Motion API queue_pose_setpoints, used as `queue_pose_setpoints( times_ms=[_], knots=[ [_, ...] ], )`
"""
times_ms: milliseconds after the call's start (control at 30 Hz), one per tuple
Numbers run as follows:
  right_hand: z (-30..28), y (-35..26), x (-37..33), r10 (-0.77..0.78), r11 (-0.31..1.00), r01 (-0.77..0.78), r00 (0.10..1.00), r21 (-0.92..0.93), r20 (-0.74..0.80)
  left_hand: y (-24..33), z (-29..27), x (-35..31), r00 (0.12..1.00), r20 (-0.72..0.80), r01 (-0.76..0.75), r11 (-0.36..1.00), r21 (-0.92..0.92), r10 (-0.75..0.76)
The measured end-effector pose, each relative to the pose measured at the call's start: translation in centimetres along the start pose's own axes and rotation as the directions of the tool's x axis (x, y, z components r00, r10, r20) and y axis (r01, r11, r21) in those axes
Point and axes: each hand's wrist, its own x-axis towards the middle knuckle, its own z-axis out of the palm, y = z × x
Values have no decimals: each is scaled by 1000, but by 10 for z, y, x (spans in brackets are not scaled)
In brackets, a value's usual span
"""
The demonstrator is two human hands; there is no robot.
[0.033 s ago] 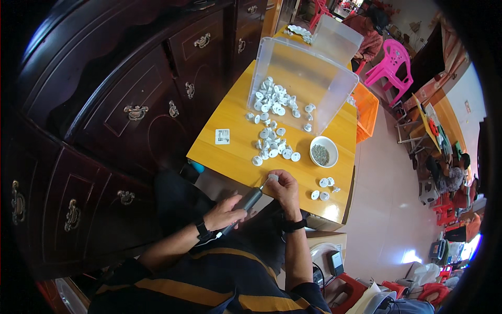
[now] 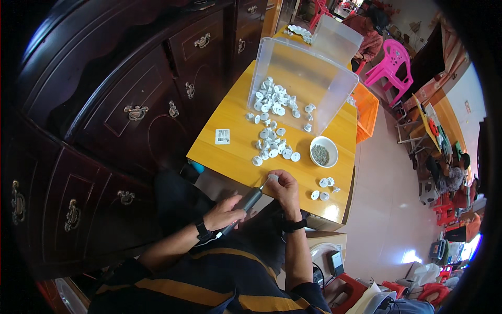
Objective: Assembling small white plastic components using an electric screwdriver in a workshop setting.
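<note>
My left hand (image 2: 225, 213) is wrapped around a dark electric screwdriver (image 2: 250, 200) with a white cable at its rear end. The thin bit points up to a small white round plastic part (image 2: 273, 177), pinched by the fingers of my right hand (image 2: 285, 191) at the table's near edge. Whether a screw sits at the bit's tip is too small to tell. Beyond my hands lies a heap of similar white parts (image 2: 272, 141). A white bowl (image 2: 334, 158) of small metal screws (image 2: 319, 154) stands to the right, with several white parts (image 2: 324, 196) nearer me.
A clear plastic bin (image 2: 314, 78) lies on its side on the yellow table (image 2: 209, 152), more white parts spilling from it. A printed card (image 2: 222, 136) lies at left. Dark wooden cabinets (image 2: 130, 136) border the left; an orange crate (image 2: 368, 112) stands right. Other people sit farther off.
</note>
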Motion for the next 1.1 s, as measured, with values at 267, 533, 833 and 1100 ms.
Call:
queue_pose_setpoints(
  times_ms=[267,533,833,1100],
  knots=[
    [-1,1,-1,-8,1000,9,1000,-30,11,-4,-11,2,992,112,67,996,-66,-60],
    [0,0,-1,-72,990,73,997,-117,14,-1,-14,1,986,161,66,992,-104,-48],
    [-1,5,0,-64,998,65,998,-24,15,7,-7,-1,993,116,54,983,-175,-34],
    [-1,2,-1,-57,997,57,998,-53,10,12,-6,-1,992,109,75,989,-131,-61]
  ],
)
